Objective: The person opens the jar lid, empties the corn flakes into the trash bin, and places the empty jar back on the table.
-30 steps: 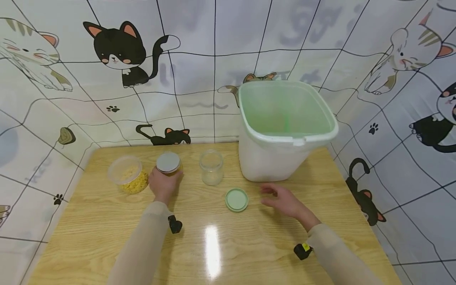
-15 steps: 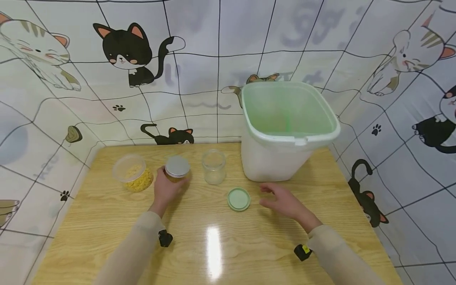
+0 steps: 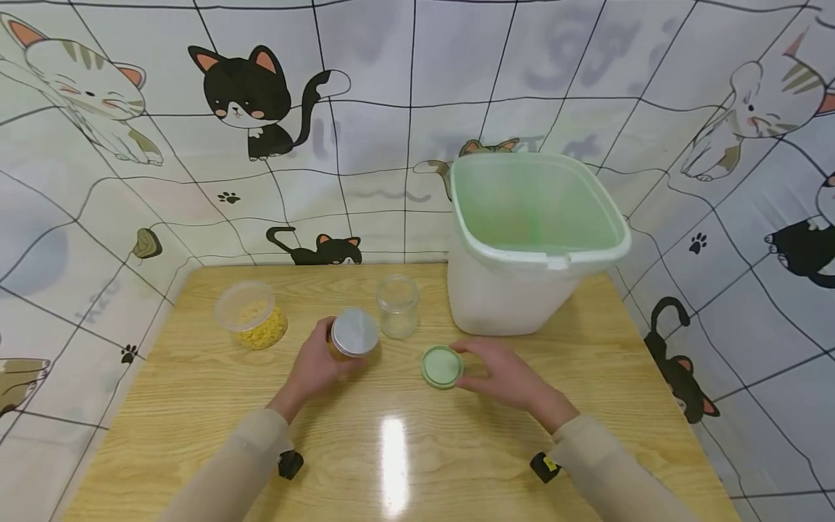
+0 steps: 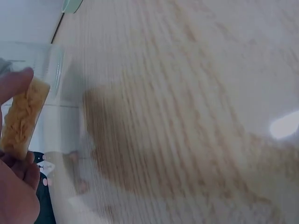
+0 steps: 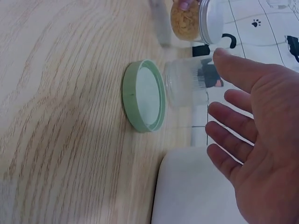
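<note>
While the left hand (image 3: 317, 367) is gripping the silver-lidded jar (image 3: 353, 335) left of the green lid (image 3: 442, 367), the right hand (image 3: 501, 371) is hovering open at that lid's right; only wrist views are clearly showing the jar's golden pieces (image 5: 185, 22).

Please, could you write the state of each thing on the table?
Round clear jar with silver lid: closed, gripped by the left hand.
Round transparent lidless jar: upright, looks empty.
Round pale-green lid: flat on the wooden table, right hand beside it, contact unclear.
Round clear tub of yellow pieces: partly filled, cannot tell if covered.
Large white plastic bin with green inside: upright, open on top.
</note>
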`<state>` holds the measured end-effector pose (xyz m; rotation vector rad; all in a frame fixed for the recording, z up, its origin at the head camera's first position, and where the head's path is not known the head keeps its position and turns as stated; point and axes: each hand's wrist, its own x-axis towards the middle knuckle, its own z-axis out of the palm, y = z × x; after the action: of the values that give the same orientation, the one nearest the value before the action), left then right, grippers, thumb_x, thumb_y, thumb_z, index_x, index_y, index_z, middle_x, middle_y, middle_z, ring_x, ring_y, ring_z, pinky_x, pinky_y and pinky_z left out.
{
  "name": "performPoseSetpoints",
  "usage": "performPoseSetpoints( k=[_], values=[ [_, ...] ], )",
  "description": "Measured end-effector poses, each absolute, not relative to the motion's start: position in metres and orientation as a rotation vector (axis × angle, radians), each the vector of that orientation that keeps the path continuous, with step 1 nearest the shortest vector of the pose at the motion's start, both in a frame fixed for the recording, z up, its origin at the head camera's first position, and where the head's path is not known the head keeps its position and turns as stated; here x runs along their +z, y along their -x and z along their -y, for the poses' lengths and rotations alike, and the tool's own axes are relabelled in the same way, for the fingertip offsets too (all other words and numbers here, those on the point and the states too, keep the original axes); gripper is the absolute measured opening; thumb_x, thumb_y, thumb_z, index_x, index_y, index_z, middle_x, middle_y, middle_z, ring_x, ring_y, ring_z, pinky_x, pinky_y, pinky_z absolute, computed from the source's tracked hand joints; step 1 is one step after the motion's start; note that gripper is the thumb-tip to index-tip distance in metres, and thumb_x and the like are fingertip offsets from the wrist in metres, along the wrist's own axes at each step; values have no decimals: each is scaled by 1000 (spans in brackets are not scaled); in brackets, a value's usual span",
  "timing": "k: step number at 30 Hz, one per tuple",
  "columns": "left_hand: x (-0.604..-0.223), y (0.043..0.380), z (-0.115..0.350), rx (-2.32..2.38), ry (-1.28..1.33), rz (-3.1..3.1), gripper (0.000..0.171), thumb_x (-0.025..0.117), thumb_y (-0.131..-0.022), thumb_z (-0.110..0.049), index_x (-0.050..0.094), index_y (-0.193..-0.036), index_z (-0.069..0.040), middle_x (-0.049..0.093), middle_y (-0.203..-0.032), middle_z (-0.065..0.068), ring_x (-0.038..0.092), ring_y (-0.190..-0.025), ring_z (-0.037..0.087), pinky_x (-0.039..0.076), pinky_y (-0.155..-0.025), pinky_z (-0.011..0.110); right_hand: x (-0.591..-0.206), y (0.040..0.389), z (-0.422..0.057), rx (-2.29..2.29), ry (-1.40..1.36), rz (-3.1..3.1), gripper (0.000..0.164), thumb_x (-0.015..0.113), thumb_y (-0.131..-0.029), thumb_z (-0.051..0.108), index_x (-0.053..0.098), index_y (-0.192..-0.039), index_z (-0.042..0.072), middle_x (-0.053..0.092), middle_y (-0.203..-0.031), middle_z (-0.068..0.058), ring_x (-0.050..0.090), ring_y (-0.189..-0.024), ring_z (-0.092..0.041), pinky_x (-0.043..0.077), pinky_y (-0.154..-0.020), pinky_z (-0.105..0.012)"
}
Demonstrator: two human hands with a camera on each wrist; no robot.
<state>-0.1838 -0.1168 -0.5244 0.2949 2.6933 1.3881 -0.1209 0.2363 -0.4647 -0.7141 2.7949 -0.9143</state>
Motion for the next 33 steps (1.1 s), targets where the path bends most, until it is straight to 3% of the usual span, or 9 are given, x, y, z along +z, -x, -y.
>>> performPoseSetpoints(
  k=[7, 16, 21, 26, 33],
  values=[
    [-520, 173, 112, 1388, -405, -2603, 92, 92, -64, -30, 40, -140, -16, 54, -135, 2, 51, -127, 23, 39, -109, 51, -461, 122, -225, -752, 716, -2832, 61, 75, -84, 37, 55, -136, 11, 60, -135, -4, 55, -125, -25, 45, -105, -46],
    [-508, 159, 92, 1412, -553, -2518, 90, 92, -64, -27, 44, -140, -21, 55, -134, -5, 53, -125, 17, 42, -107, 48, -452, 125, -201, -640, 796, -2858, 71, 74, -84, 43, 48, -142, 11, 57, -137, -6, 55, -125, -25, 45, -104, -45],
    [-504, 152, 79, 1411, -610, -2484, 90, 91, -65, -36, 43, -140, -24, 55, -132, -10, 53, -122, 13, 45, -104, 44, -447, 125, -187, -650, 801, -2854, 82, 74, -81, 51, 42, -146, 14, 50, -144, -4, 48, -133, -23, 41, -110, -43],
    [-499, 146, 66, 1415, -660, -2489, 91, 87, -66, -47, 42, -142, -25, 53, -134, -9, 53, -122, 13, 46, -102, 43, -444, 124, -172, -596, 823, -2911, 93, 67, -80, 65, 36, -150, 12, 48, -145, -5, 47, -133, -23, 43, -109, -41],
    [-500, 144, 51, 1324, -722, -2595, 86, 87, -69, -42, 45, -142, -25, 50, -136, -3, 51, -121, 14, 47, -102, 41, -439, 122, -154, -457, 692, -3005, 101, 56, -78, 77, 36, -150, 8, 49, -141, -9, 47, -130, -26, 46, -105, -41]
  ],
)
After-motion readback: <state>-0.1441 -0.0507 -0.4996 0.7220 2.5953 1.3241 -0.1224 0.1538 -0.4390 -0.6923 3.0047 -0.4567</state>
